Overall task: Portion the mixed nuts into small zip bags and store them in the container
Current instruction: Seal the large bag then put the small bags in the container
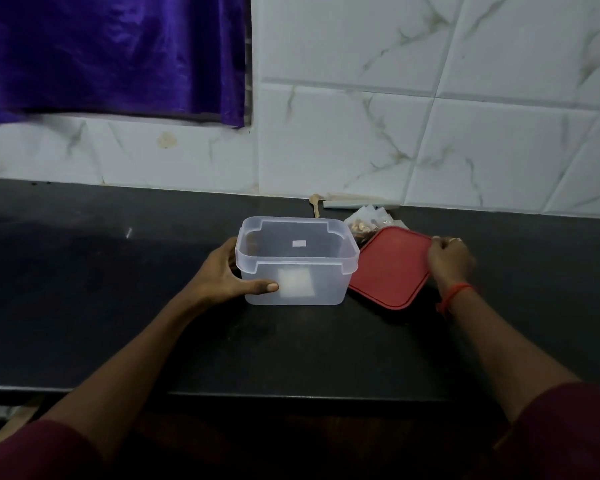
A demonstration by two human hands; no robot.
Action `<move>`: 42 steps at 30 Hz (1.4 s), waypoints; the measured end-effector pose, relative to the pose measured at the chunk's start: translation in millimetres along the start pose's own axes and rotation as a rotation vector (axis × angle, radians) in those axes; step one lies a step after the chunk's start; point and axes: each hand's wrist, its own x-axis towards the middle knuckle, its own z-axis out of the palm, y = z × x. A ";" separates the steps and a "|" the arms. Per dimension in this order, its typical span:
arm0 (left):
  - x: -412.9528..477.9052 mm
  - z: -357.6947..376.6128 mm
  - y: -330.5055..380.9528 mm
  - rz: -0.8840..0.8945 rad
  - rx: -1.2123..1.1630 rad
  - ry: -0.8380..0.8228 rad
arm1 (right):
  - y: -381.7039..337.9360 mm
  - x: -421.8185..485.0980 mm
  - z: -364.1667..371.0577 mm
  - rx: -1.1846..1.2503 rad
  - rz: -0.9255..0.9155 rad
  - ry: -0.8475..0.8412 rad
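- The red lid [390, 266] covers part of the nuts and bags [369, 223] behind it; how many bags there are cannot be told.
- The right hand [449, 263] hides the lid's right edge.
- The left hand [234, 275] has its fingers behind the container [297, 261].
- The spoon [315, 204] is too small to make out.
- Both sleeves [568, 434] are cut off at the bottom edge.

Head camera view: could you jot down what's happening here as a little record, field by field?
Setting: dark countertop against a tiled wall
Container: clear plastic, open, looks empty
Lid: red, off, right of the container
Left hand: gripping the container's left side
Right hand: holding the lid's right edge
Nuts and bags: small pile behind the lid, partly hidden
Spoon: small, near the wall
Progress: no filled bags in the container
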 end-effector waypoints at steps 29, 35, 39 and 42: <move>67.8 -48.6 34.7 -0.132 0.357 0.106 | -41.3 55.9 46.1 -0.466 -0.670 -0.154; 162.0 -27.8 78.0 0.102 0.563 -0.143 | -56.9 93.4 70.7 -0.425 -0.693 -0.207; 224.3 16.3 87.8 0.190 0.733 -0.359 | -68.7 114.6 89.4 -0.403 -0.657 -0.256; 261.4 54.3 83.2 0.171 0.842 -0.474 | -72.6 127.2 105.5 -0.495 -0.648 -0.334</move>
